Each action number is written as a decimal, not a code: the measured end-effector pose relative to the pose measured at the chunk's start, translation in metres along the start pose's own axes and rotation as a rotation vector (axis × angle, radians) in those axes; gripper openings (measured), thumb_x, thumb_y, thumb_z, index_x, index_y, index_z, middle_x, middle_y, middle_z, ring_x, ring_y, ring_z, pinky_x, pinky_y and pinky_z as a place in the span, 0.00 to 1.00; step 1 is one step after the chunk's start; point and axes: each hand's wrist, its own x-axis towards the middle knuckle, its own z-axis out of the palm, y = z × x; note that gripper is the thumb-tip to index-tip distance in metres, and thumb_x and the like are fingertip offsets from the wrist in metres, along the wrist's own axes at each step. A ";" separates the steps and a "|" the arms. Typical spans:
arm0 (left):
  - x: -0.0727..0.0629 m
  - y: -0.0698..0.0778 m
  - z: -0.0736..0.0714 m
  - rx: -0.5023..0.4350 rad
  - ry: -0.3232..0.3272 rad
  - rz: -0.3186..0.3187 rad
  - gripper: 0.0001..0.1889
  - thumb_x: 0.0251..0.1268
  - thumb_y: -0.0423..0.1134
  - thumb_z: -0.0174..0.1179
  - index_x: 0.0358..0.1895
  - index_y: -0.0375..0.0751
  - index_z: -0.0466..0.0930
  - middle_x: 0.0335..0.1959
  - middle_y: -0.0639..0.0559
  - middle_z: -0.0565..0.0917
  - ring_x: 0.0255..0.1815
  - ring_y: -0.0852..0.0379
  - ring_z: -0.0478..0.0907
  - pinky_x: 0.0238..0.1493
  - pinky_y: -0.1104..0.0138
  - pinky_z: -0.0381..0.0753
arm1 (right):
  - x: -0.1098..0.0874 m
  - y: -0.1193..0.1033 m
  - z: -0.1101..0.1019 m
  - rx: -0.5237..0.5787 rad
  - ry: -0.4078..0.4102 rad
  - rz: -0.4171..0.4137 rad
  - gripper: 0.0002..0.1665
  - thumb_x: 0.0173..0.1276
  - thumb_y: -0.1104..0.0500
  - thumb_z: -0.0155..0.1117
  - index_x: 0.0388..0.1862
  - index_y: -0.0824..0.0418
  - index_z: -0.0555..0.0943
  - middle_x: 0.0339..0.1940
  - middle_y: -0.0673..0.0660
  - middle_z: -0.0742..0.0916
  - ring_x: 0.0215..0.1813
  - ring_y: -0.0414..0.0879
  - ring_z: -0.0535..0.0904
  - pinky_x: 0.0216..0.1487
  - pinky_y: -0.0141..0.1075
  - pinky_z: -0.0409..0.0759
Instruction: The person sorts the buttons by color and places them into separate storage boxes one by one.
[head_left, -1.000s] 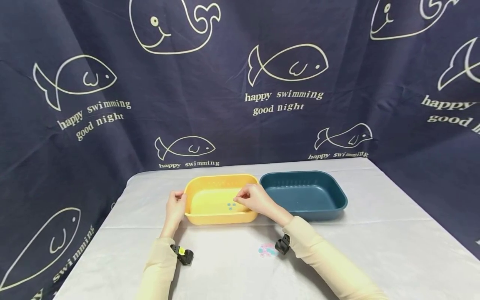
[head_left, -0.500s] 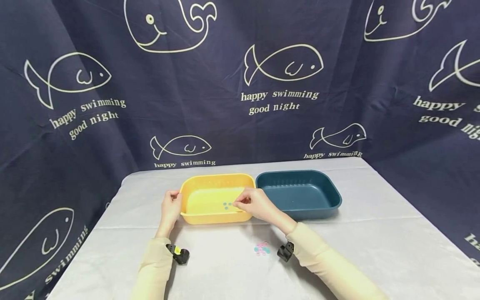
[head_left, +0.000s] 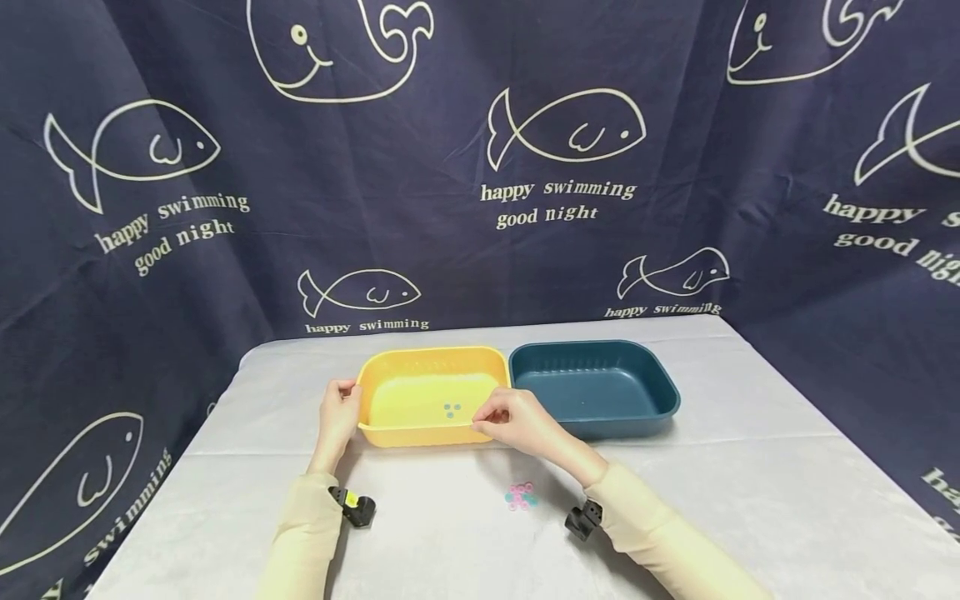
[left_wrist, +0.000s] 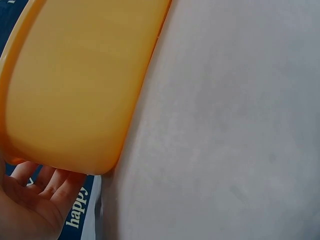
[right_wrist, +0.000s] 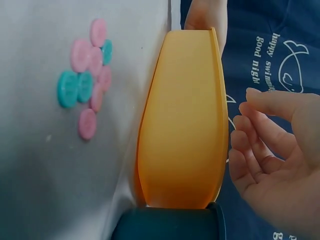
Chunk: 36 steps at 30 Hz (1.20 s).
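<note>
Head view: A yellow bin (head_left: 431, 436) sits on a white cloth (head_left: 427, 533), at 7 o'clock from the centre. On its floor, toward the bin's own 4 o'clock, lie three small blue discs (head_left: 450, 414). A dark blue bin (head_left: 600, 383) stands just beside it at 3 o'clock. The left hand (head_left: 337, 417) grips the yellow bin's 9 o'clock end. The right hand (head_left: 521, 423) is at its 4 o'clock corner, fingers bent in and thumb near the index finger; whether they pinch anything cannot be told. Between 4 and 5 o'clock from that bin, out on the cloth, is a small pile (head_left: 519, 497) of pink and turquoise discs. The navy curtain (head_left: 450, 233) behind reads "happy swimming good night" beneath outlined fish.

Left wrist view: The yellow bin's smooth outer side fills 10 o'clock, its inside hidden. At 8 o'clock the left hand's fingers reach up to the bin's end, tips out of sight. "Happy" is legible at 7 o'clock.

Right wrist view: The pile, at 10 o'clock, separates into six pink discs and three turquoise ones, some overlapping. The left hand is at 12 o'clock, the blue bin at 6, the right hand at 3, curled loosely beside the yellow bin. Curtain lettering shows at 2 o'clock.
</note>
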 end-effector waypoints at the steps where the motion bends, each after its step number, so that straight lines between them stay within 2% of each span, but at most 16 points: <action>1: 0.000 0.000 0.000 0.002 0.000 0.000 0.18 0.70 0.36 0.41 0.57 0.29 0.64 0.53 0.34 0.71 0.53 0.42 0.70 0.52 0.57 0.72 | -0.002 0.000 0.000 0.001 -0.004 -0.006 0.02 0.56 0.61 0.70 0.29 0.59 0.86 0.25 0.49 0.82 0.27 0.33 0.71 0.29 0.26 0.73; 7: 0.000 0.000 0.000 0.008 0.005 0.006 0.18 0.70 0.37 0.41 0.57 0.29 0.64 0.52 0.35 0.71 0.53 0.42 0.71 0.52 0.58 0.72 | -0.010 0.000 -0.002 -0.008 -0.015 -0.049 0.03 0.55 0.61 0.71 0.29 0.59 0.86 0.25 0.49 0.83 0.28 0.36 0.74 0.32 0.26 0.75; 14: -0.005 0.000 -0.001 -0.003 0.044 0.077 0.17 0.69 0.39 0.44 0.52 0.28 0.67 0.45 0.36 0.72 0.46 0.44 0.72 0.45 0.60 0.74 | -0.018 0.001 -0.002 -0.009 -0.050 -0.075 0.04 0.56 0.63 0.70 0.31 0.61 0.86 0.25 0.49 0.83 0.29 0.42 0.76 0.33 0.29 0.76; 18: -0.004 0.002 -0.001 -0.010 0.016 0.036 0.18 0.69 0.38 0.42 0.55 0.28 0.65 0.50 0.35 0.71 0.51 0.42 0.71 0.52 0.56 0.72 | -0.022 0.000 -0.004 0.001 -0.069 -0.078 0.04 0.56 0.63 0.69 0.31 0.62 0.86 0.26 0.50 0.83 0.30 0.41 0.76 0.34 0.32 0.78; 22: -0.002 0.004 0.000 -0.003 -0.002 0.003 0.18 0.70 0.36 0.41 0.57 0.28 0.63 0.52 0.34 0.70 0.53 0.42 0.70 0.53 0.57 0.71 | -0.026 -0.001 -0.005 -0.004 -0.088 -0.075 0.03 0.57 0.60 0.69 0.30 0.59 0.86 0.27 0.49 0.84 0.31 0.42 0.77 0.34 0.34 0.78; 27: 0.000 0.003 0.000 -0.008 -0.014 -0.009 0.19 0.71 0.36 0.40 0.58 0.27 0.62 0.53 0.34 0.69 0.53 0.42 0.68 0.54 0.56 0.70 | -0.031 0.001 -0.005 -0.014 -0.096 -0.080 0.04 0.57 0.59 0.70 0.29 0.59 0.86 0.27 0.48 0.84 0.31 0.42 0.78 0.34 0.33 0.78; 36: 0.000 0.000 0.000 -0.010 -0.009 -0.005 0.19 0.71 0.36 0.40 0.58 0.27 0.62 0.53 0.34 0.68 0.53 0.42 0.67 0.56 0.55 0.69 | -0.041 0.006 -0.007 -0.015 -0.117 -0.063 0.03 0.56 0.59 0.70 0.30 0.58 0.86 0.27 0.47 0.83 0.32 0.32 0.78 0.37 0.32 0.79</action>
